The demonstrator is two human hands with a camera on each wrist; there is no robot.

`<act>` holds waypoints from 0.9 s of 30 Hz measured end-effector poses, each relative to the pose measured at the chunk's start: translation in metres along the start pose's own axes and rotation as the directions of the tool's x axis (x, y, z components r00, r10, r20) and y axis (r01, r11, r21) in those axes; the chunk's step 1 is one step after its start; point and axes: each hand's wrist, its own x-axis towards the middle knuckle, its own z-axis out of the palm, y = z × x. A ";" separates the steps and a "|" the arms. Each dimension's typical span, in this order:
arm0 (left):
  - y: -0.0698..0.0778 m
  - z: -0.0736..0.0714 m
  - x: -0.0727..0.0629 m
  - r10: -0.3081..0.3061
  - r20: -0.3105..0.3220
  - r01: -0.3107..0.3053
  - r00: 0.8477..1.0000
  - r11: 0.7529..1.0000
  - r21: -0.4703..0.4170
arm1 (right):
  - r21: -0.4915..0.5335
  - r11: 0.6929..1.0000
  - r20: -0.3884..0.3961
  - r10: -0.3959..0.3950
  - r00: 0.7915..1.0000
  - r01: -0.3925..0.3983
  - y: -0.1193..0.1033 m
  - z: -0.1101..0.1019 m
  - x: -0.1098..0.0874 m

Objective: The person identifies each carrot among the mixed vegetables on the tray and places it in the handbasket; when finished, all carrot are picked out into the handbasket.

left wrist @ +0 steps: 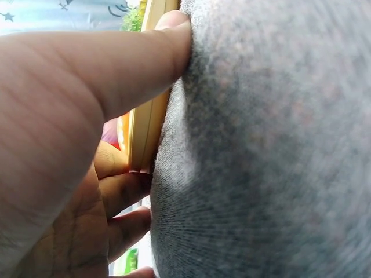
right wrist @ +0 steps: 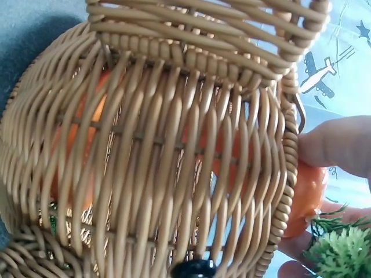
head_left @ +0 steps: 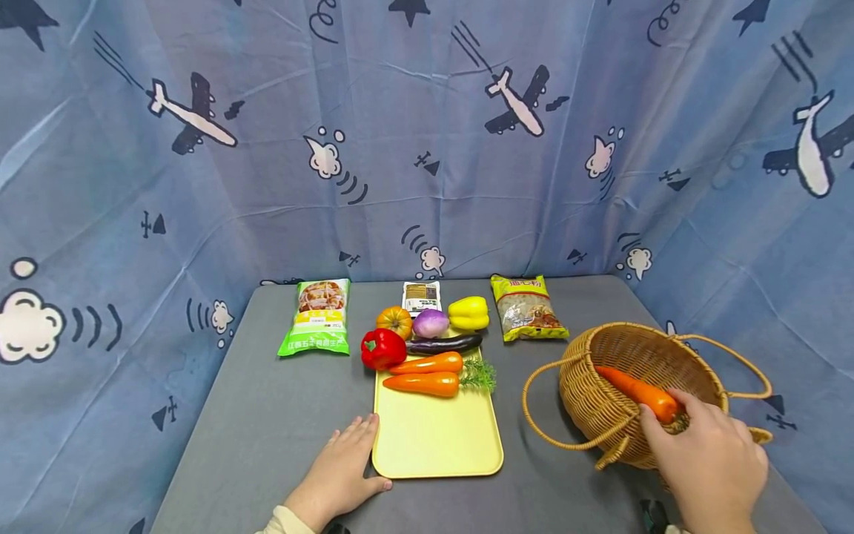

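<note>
My right hand [head_left: 714, 452] pinches an orange carrot [head_left: 637, 391] by its thick, leafy end at the wicker basket [head_left: 587, 386]. The carrot's thin end leans inside the basket's mouth. In the right wrist view, green carrot leaves [right wrist: 345, 252] hang beside the fingers, and another orange shape [right wrist: 72, 168] shows through the weave. My left hand [head_left: 343, 467] rests on the grey table at the yellow tray [head_left: 437, 445], its extended fingers along the left edge and its thumb by the near corner. Two carrots [head_left: 423, 383] lie on the tray's far half.
Behind the carrots are an eggplant [head_left: 443, 344], red pepper [head_left: 383, 349], orange pumpkin [head_left: 394, 322], purple onion-like vegetable [head_left: 431, 323] and yellow pepper [head_left: 469, 313]. A green bag [head_left: 316, 317], a yellow bag [head_left: 529, 308] and a white packet [head_left: 421, 297] stand at the back. The basket's handle [head_left: 527, 404] sticks out leftward.
</note>
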 end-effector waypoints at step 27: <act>-0.002 0.000 0.001 -0.006 0.017 0.006 1.000 1.000 0.011 | -0.079 0.997 0.209 0.006 0.978 0.011 0.006 0.003 0.029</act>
